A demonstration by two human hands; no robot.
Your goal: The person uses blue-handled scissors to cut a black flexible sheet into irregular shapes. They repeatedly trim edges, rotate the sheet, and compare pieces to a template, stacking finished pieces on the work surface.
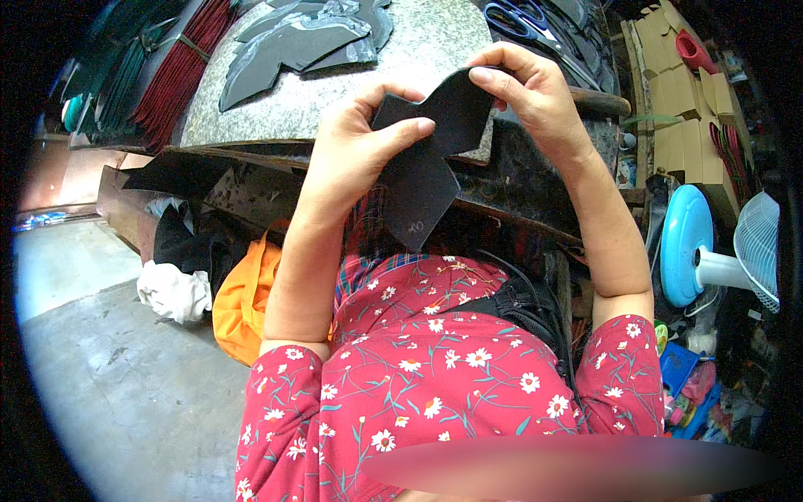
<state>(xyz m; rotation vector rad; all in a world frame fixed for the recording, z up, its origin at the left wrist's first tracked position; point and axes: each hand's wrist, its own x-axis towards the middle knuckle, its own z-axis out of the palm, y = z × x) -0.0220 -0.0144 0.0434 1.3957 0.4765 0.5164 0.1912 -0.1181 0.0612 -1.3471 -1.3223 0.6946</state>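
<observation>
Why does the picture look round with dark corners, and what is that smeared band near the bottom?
Head view: a fisheye lens bends the speckled grey worktop and blacks out the rim; soft, even daylight, no glare; the left hand and right hand gripping the dark flat cut-out piece are sharp; the smeared band low on the red flowered shirt is blur.

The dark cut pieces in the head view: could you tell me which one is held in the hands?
It is the dark cut piece pinched between the left hand and right hand; the other dark pieces lie flat on the speckled worktop.
</observation>
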